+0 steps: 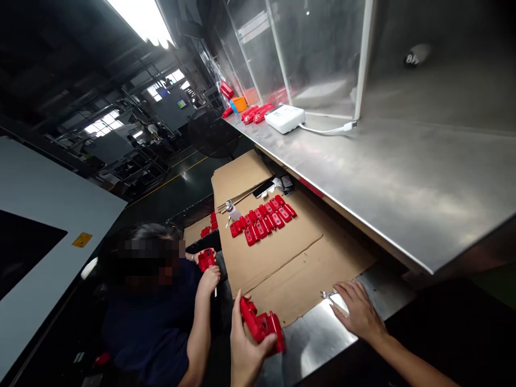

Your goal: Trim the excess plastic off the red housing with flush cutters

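My left hand (250, 349) is closed around a red plastic housing (258, 325) with rounded, barrel-like sections, raised near the table's front edge. On the right, my right hand (358, 312) lies low over the bare metal tabletop, thumb and fingers spread apart. Its fingertips are at a small metal tool with a plier-like head (327, 295), whose rear part is partly hidden by the hand. Beyond both hands, several similar red housings (262, 220) lie in two rows on the cardboard sheet (290, 269).
A co-worker (157, 312) sits at the left, holding another red housing (207, 259). A raised metal shelf (363, 177) overhangs the right side, bearing a white box with a cable (285, 118). Farther back are a phone (263, 188), a small bottle (231, 208) and stacked cardboard (239, 174).
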### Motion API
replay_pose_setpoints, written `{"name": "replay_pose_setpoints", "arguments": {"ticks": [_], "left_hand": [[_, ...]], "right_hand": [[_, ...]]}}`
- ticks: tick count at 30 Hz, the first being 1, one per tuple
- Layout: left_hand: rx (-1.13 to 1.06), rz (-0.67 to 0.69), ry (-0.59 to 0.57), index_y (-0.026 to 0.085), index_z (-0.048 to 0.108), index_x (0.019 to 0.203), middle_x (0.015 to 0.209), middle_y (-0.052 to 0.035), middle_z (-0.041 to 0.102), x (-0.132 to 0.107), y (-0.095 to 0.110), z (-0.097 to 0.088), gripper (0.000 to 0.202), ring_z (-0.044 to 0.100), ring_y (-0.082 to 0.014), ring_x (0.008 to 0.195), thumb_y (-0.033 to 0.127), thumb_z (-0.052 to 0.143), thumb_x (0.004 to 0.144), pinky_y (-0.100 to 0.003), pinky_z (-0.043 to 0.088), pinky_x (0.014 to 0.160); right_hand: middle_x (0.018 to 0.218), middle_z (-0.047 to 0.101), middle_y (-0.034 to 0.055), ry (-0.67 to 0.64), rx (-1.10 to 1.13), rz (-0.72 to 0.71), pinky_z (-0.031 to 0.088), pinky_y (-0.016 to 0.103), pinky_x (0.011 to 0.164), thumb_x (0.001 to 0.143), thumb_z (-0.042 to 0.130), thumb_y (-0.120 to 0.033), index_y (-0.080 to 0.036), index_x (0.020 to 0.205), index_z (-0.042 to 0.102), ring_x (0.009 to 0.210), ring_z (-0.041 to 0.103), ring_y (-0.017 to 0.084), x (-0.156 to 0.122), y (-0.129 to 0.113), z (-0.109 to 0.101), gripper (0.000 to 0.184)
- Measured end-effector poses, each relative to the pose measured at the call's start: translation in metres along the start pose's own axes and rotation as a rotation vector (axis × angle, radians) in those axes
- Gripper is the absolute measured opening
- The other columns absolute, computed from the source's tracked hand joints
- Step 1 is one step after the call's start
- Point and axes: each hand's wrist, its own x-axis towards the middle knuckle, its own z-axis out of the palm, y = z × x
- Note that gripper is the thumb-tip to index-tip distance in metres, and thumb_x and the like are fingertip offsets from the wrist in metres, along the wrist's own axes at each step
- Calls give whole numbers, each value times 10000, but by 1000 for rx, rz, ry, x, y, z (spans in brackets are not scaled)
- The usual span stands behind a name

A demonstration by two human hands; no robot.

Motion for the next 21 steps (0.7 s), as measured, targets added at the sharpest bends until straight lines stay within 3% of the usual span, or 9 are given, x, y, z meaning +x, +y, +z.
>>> {"name": "replay_pose_setpoints", "arguments": {"ticks": [2,5,8,10,12,14,17,19,21], "left_hand": [[108,30,-39,113,230,1539,1536,-221,370,28,-7,15,1090,330,-382,1433,563,777,710,-563,252,1213],[252,18,-125,-23,367,1450,1334,-306,509,90,-15,41,1096,433,-465,1304,563,802,634,-593,315,1142],[310,33,-200,58,509,1350,1302,-265,544,150,-11,70,946,465,-463,1265,521,853,599,-646,335,1102],[267,49,-203,140,547,1309,1350,-188,543,175,-6,84,720,469,-396,1298,506,783,736,-629,354,1109],[184,53,-166,170,564,1289,1385,-141,534,186,-5,84,543,481,-350,1304,492,669,864,-592,391,1103],[99,39,-107,170,555,1308,1409,-140,520,187,-11,63,542,487,-348,1303,514,625,895,-581,407,1097],[-3,2,-10,190,527,1355,1435,-147,506,182,-36,3,622,441,-370,1351,605,570,894,-604,343,1142],[-54,-32,35,257,499,1381,1456,-155,498,179,-58,-41,676,353,-355,1426,718,449,890,-646,230,1194],[-95,-66,64,179,436,1416,1466,-197,463,175,-81,-73,882,118,-378,1532,825,204,863,-667,-18,1220]], "right_hand": [[1153,647,142,7,-20,-7,372,547,1077,881,661,-360,-108,1253,554,1087,598,314,0,0,0,461],[1162,656,130,16,-41,-15,388,508,1065,866,676,-371,-123,1260,560,1093,606,311,0,0,2,480],[1186,662,124,14,-56,-9,399,478,1064,851,688,-372,-129,1275,562,1128,605,309,-1,0,3,505],[1198,663,119,6,-63,-4,402,466,1066,845,694,-383,-134,1280,565,1146,603,307,-1,-1,4,519],[1196,666,112,-1,-67,1,402,459,1069,847,694,-402,-142,1273,571,1147,605,303,-1,-1,5,514],[1192,670,111,-1,-72,6,395,463,1076,854,688,-410,-146,1267,572,1143,606,303,-1,-2,5,503],[1201,668,118,6,-77,3,363,482,1098,860,673,-390,-141,1272,562,1120,611,303,0,-2,6,494],[1199,667,118,16,-76,-4,341,491,1105,856,673,-383,-136,1270,559,1093,616,302,0,-2,6,495],[1192,666,110,27,-72,-7,330,494,1101,853,677,-386,-139,1271,558,1090,612,303,1,-1,6,500]]}}
